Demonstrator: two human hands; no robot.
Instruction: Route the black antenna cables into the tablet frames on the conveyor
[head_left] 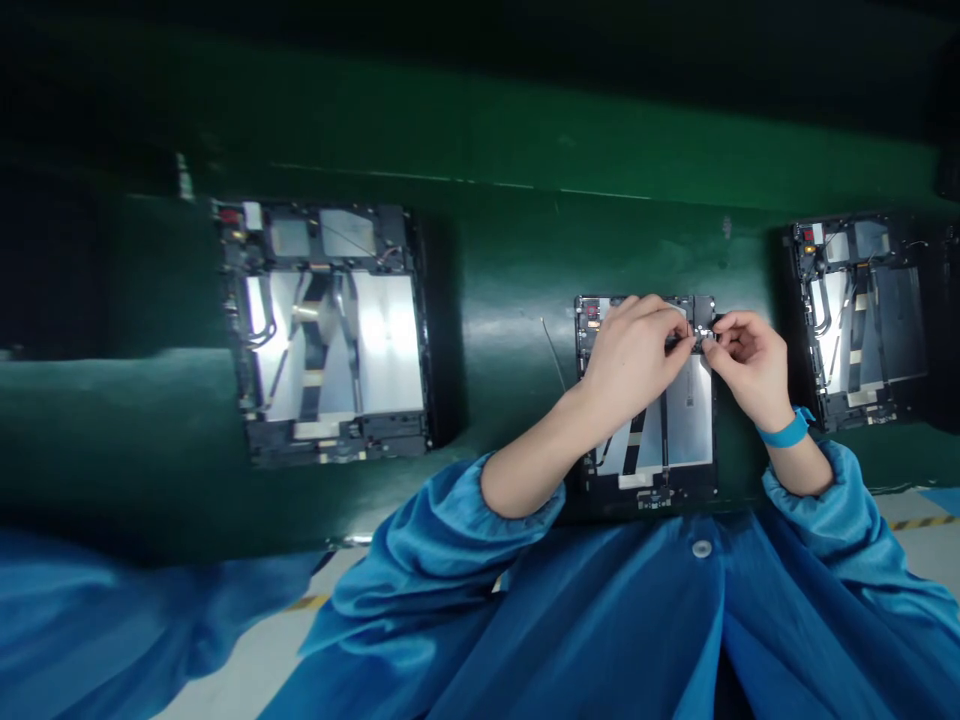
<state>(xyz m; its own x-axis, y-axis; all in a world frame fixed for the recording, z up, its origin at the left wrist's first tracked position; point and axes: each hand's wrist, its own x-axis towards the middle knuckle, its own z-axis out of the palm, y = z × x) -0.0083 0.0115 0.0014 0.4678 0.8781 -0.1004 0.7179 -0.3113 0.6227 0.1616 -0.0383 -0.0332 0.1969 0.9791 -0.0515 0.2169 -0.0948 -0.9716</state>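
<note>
An opened tablet [675,420] lies back-up on the green conveyor belt [495,300] straight before me, its silver battery and flat cables showing. My left hand [634,350] rests over its upper half, fingers pinched at a small part [701,338] near the top right corner. My right hand [750,360] meets it there, fingertips pinched on the same small part. A blue strap [787,430] circles my right wrist. Both arms wear blue sleeves.
A larger-looking opened tablet [330,330] lies on the belt to the left, and another [862,310] to the right. A thin wire [553,355] lies left of the middle tablet. Pale floor with a yellow-black stripe [919,522] shows below the belt's edge.
</note>
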